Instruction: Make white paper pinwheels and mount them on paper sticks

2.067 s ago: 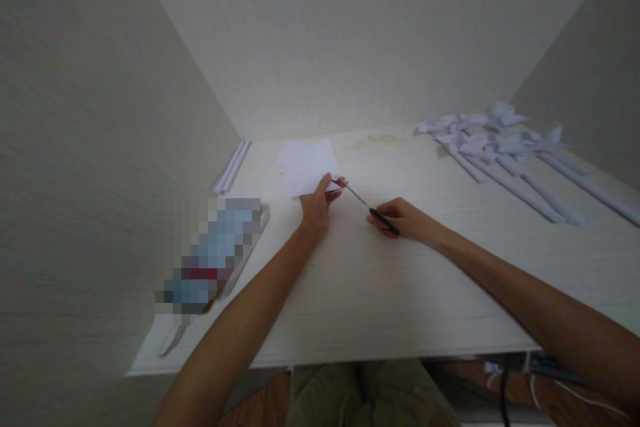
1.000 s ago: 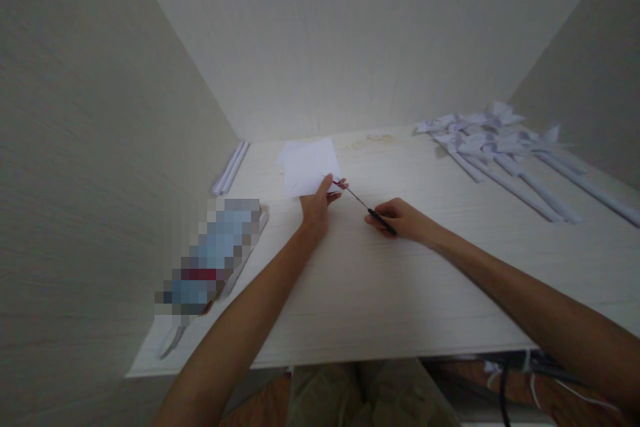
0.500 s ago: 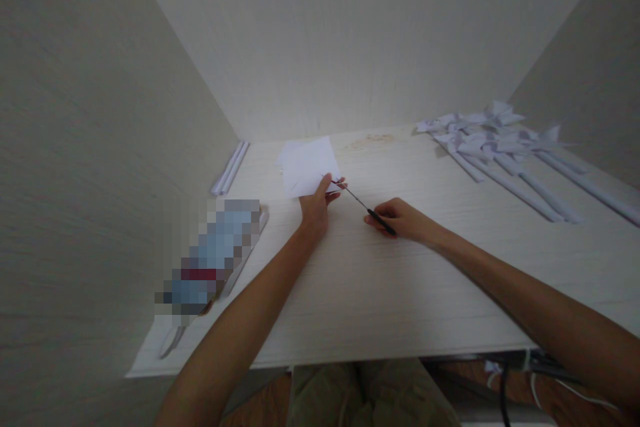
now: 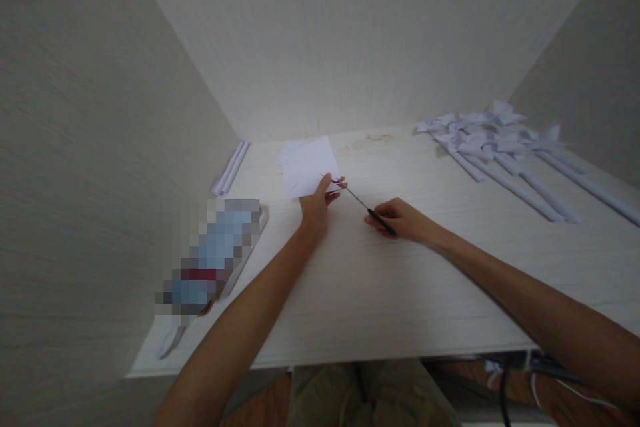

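Observation:
My left hand [image 4: 316, 205] pinches the lower right corner of a white paper square [image 4: 307, 163], thumb on top and fingers beneath. Short slits show near the sheet's lower corners. My right hand [image 4: 393, 219] is closed around the black handle of a slim tool with a thin metal shaft [image 4: 357, 198]. The shaft points up and left, and its end meets the paper's corner by my left thumb. Something small and dark red shows at that spot, too small to make out. More white paper lies behind the sheet's left edge.
Several white paper pinwheels [image 4: 483, 140] on rolled paper sticks lie at the right of the white table [image 4: 350, 293]. Two paper rolls [image 4: 231, 168] rest at the back left. Nearer on the left lies a pixelated blue object [image 4: 217, 250]. Walls enclose the back and sides.

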Available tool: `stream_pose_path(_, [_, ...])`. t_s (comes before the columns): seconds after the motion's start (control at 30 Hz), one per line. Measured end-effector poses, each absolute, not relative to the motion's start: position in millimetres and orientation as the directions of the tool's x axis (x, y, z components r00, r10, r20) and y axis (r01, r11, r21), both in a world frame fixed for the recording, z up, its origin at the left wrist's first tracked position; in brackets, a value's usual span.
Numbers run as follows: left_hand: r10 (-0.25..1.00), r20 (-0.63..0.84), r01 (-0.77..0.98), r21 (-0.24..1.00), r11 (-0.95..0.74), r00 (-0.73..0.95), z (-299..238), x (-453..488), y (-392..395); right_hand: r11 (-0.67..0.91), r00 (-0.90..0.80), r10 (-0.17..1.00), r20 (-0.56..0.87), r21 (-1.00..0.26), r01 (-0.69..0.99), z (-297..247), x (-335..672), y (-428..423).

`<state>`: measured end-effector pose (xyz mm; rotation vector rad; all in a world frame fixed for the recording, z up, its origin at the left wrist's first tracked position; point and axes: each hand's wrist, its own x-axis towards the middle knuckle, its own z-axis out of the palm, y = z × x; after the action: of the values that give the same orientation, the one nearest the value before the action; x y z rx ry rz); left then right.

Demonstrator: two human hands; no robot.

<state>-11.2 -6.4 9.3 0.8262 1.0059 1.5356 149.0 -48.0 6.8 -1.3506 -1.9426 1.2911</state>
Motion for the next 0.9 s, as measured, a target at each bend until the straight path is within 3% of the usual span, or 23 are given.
stream_pose_path(0.9, [0.984, -0.052, -0.427, 0.904, -0.027, -0.171, 10.7, -10.8, -6.5, 0.114, -0.443, 0.887, -0.130, -0.869, 0.482, 6.1, 150.4, -46.8])
